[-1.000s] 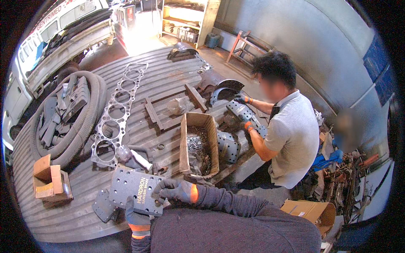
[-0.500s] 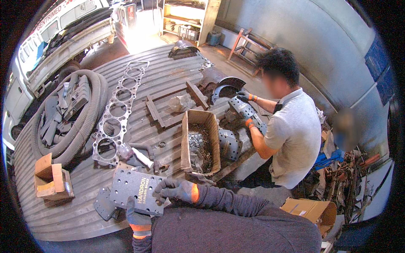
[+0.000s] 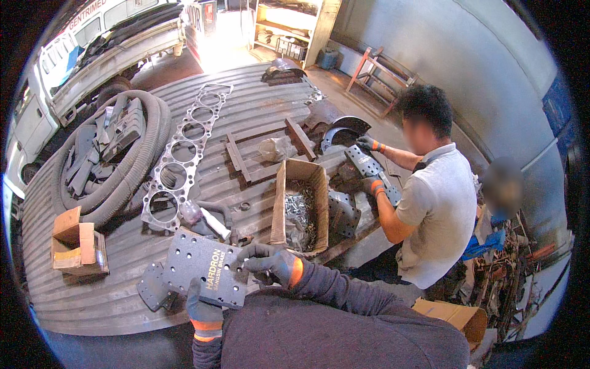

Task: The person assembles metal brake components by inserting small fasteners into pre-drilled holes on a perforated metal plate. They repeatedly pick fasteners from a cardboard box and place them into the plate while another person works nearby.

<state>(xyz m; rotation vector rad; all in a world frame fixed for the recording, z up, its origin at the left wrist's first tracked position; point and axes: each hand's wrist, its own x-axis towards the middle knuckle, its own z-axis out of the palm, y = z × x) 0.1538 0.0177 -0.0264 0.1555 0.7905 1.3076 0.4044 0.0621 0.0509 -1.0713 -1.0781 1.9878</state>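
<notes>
A grey brake lining block (image 3: 193,258), flat with rows of holes and printed lettering, is held up over the near edge of the corrugated table. My left hand (image 3: 204,304), in a grey glove with an orange cuff, grips its lower edge. At the lining's right edge is my right hand (image 3: 273,264), gloved alike, its fingers bent and closed by the holes; anything small between them is hidden. Another brake lining (image 3: 153,288) lies on the table just left of the held one. Beyond my right hand stands a cardboard box (image 3: 280,212) with many small metal rivets (image 3: 299,206).
A co-worker (image 3: 436,203) at the right handles a drilled lining on a brake shoe (image 3: 364,161). A head gasket (image 3: 184,150), a coiled hose (image 3: 161,132), a white bottle (image 3: 215,224) and a small carton (image 3: 92,249) lie on the corrugated sheet (image 3: 123,307).
The whole view has shifted, so the table and co-worker sit farther right. My right fingers have moved up along the lining's right edge; my left hand still grips the lining.
</notes>
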